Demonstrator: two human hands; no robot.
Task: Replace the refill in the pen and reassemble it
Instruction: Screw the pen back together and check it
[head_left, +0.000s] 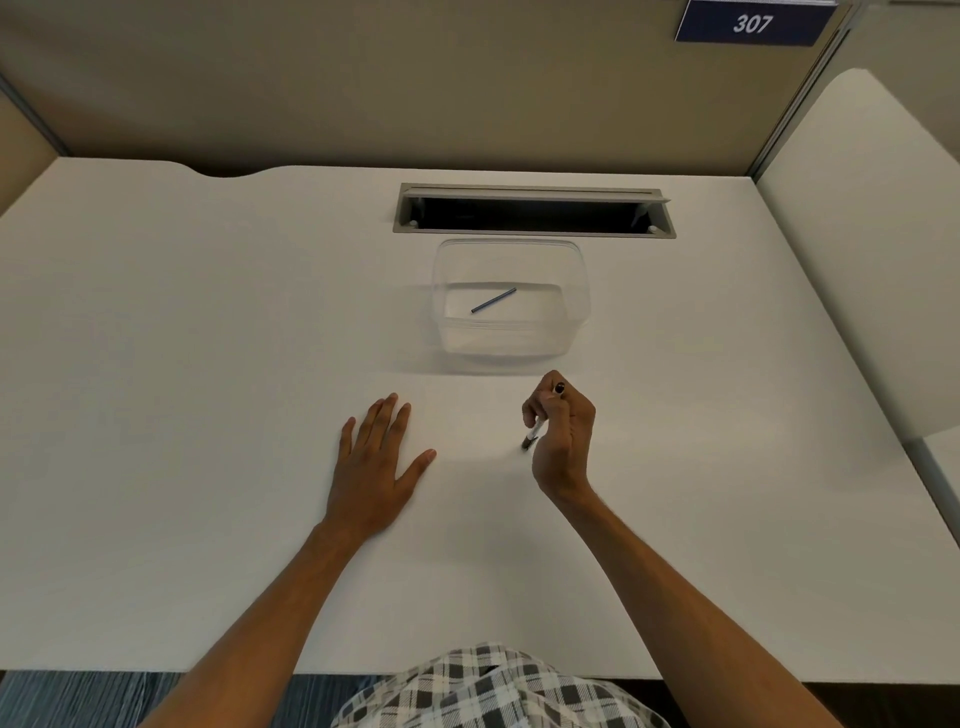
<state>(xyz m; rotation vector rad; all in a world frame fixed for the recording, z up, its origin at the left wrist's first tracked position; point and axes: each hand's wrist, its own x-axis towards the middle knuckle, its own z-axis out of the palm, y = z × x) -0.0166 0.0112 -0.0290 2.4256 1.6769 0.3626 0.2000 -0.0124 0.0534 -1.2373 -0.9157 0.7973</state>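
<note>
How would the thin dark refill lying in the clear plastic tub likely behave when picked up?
The thin dark refill looks slender and straight, so probably light, fairly stiff, and apt to roll. Lying flat inside the clear plastic tub, it may be fiddly to pinch.

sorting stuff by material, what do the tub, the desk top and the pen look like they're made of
Tub: clear, glossy plastic by the look; the refill inside shows through its walls.
Desk top: matte white, smooth, probably laminate; no grain or glare.
Pen, held in the right hand: pale barrel with dark ends, likely plastic, but too small to tell for sure.
</note>
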